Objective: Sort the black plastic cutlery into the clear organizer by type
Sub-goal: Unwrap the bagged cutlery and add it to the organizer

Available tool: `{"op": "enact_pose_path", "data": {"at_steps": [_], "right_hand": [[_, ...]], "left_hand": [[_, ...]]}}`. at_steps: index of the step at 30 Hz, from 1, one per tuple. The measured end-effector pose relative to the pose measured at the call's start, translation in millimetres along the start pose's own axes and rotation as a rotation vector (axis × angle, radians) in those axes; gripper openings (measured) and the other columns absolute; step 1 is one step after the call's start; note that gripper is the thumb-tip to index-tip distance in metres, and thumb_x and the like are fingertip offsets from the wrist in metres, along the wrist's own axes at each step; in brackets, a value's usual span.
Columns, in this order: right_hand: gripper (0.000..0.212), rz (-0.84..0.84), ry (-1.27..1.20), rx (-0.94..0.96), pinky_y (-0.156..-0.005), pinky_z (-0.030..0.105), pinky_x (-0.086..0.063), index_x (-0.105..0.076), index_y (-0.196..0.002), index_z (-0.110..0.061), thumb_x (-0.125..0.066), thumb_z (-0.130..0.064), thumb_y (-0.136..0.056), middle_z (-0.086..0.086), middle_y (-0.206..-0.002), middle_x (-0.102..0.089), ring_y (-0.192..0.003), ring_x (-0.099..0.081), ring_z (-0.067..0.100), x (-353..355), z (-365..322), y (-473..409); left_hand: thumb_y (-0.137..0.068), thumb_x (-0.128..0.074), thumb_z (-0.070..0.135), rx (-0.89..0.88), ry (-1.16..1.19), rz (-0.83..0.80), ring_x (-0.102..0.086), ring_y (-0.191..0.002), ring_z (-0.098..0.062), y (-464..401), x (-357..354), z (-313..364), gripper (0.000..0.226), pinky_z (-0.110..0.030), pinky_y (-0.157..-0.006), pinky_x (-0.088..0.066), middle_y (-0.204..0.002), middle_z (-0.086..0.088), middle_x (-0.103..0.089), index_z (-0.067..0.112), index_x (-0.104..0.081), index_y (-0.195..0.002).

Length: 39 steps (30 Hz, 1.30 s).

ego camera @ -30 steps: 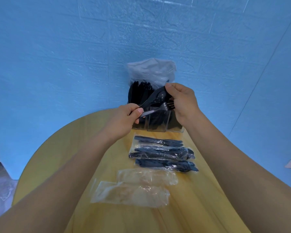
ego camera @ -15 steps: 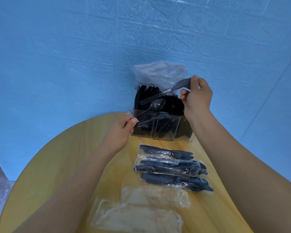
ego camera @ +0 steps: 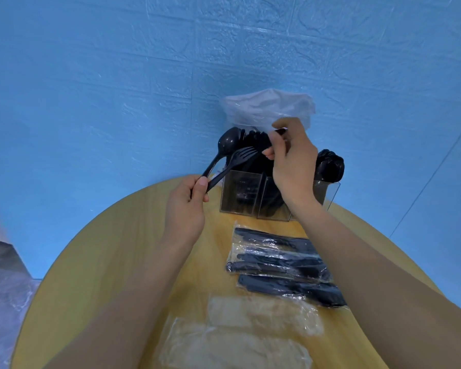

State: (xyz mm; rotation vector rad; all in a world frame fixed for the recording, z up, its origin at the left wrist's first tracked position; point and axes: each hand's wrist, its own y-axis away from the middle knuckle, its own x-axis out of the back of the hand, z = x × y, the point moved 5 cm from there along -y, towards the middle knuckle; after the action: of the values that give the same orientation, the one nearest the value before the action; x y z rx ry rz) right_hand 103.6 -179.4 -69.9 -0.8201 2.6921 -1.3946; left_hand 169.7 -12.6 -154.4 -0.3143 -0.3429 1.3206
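Black spoon and black fork pinched together by their handles in left hand, both angled up to the right, heads held in front of the cutlery standing in the clear organizer. Organizer at far edge of round wooden tabletop, against blue wall, three clear compartments side by side, each packed with upright black cutlery; spoon bowls sticking up from the right compartment. Right hand above middle compartment, fingers curled round a black piece, type not readable, mostly hidden by the hand. Crumpled clear plastic bag behind the organizer. Nearer on tabletop: three wrapped packs of black cutlery lying side by side, right forearm crossing over their right ends. Closest to camera: two empty clear wrappers lying flat, just beside the packs.
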Motion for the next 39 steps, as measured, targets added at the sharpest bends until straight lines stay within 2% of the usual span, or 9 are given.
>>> {"op": "enact_pose_path", "data": {"at_steps": [6,11,14,19,22,27,32,37,39], "right_hand": [[0.007,-0.058,0.155,0.022,-0.072,0.033,-0.047,-0.053,-0.093,-0.01,-0.059,-0.014,-0.092,0.004,-0.081,-0.06,-0.076,-0.059,0.019,-10,10,2],[0.031,-0.204,0.35,0.127,-0.079,0.017,-0.034,-0.061,-0.124,-0.005,-0.054,-0.006,-0.094,0.01,-0.106,-0.051,-0.094,-0.051,0.021,-22,12,7],[0.03,-0.126,0.207,0.066,-0.079,0.005,-0.031,-0.059,-0.125,-0.005,-0.045,-0.01,-0.099,0.001,-0.104,-0.047,-0.095,-0.047,0.014,-12,1,16],[0.022,-0.182,-0.155,-0.341,-0.061,0.014,-0.045,-0.057,-0.105,-0.012,-0.048,-0.031,-0.097,-0.007,-0.073,-0.058,-0.062,-0.055,-0.002,-10,-5,44],[0.024,-0.168,-0.395,-0.53,-0.059,0.016,-0.05,-0.052,-0.114,-0.008,-0.06,-0.012,-0.092,-0.003,-0.071,-0.062,-0.057,-0.059,0.0,-11,3,50],[0.024,0.002,-0.515,-0.579,-0.065,0.019,-0.05,-0.054,-0.11,-0.012,-0.06,-0.001,-0.089,-0.003,-0.067,-0.061,-0.062,-0.061,0.007,18,15,37],[0.021,0.266,-0.445,-0.427,-0.066,0.016,-0.051,-0.051,-0.098,-0.019,-0.057,0.0,-0.091,-0.006,-0.056,-0.05,-0.059,-0.06,0.006,64,29,15],[0.027,0.33,-0.143,-0.125,-0.083,0.044,-0.053,-0.048,-0.107,-0.028,-0.054,-0.009,-0.088,-0.009,-0.075,-0.051,-0.074,-0.055,0.011,88,21,9],[0.028,0.305,-0.065,-0.049,-0.08,0.036,-0.052,-0.048,-0.112,-0.025,-0.054,-0.009,-0.089,-0.01,-0.074,-0.049,-0.072,-0.052,0.006,85,16,9]], "left_hand": [[-0.101,-0.04,0.022,-0.025,-0.016,0.015,-0.037,-0.047,-0.001,4,3,1,0.036,-0.011,-0.047,-0.03,-0.059,0.007,-0.042,0.021,-0.048,-0.066],[-0.1,-0.041,0.021,-0.044,-0.035,0.009,-0.041,-0.053,0.004,6,3,2,0.034,-0.009,-0.051,-0.032,-0.062,0.006,-0.044,0.024,-0.05,-0.068],[-0.1,-0.041,0.021,-0.051,-0.048,0.005,-0.043,-0.055,0.006,8,3,4,0.028,-0.008,-0.054,-0.034,-0.065,0.006,-0.047,0.026,-0.054,-0.076],[-0.1,-0.042,0.022,-0.072,-0.067,0.004,-0.045,-0.057,0.006,11,1,6,0.021,-0.008,-0.053,-0.034,-0.065,0.008,-0.048,0.021,-0.058,-0.085],[-0.1,-0.043,0.018,-0.101,-0.087,-0.023,-0.048,-0.058,0.008,16,-2,10,0.02,-0.007,-0.055,-0.034,-0.064,0.011,-0.05,0.02,-0.057,-0.085],[-0.1,-0.042,0.019,-0.143,-0.094,-0.056,-0.047,-0.055,0.004,20,-7,16,0.022,-0.008,-0.053,-0.034,-0.065,0.011,-0.055,0.019,-0.06,-0.087],[-0.1,-0.043,0.017,-0.14,-0.092,-0.048,-0.047,-0.057,0.006,22,-8,14,0.022,-0.006,-0.055,-0.034,-0.066,0.011,-0.053,0.019,-0.062,-0.09],[-0.099,-0.043,0.017,-0.14,-0.098,-0.062,-0.047,-0.057,0.006,23,-12,13,0.022,-0.006,-0.056,-0.035,-0.065,0.01,-0.053,0.021,-0.062,-0.089],[-0.099,-0.043,0.017,-0.141,-0.101,-0.065,-0.047,-0.057,0.006,23,-12,13,0.022,-0.007,-0.056,-0.036,-0.065,0.011,-0.053,0.022,-0.061,-0.088]]}}
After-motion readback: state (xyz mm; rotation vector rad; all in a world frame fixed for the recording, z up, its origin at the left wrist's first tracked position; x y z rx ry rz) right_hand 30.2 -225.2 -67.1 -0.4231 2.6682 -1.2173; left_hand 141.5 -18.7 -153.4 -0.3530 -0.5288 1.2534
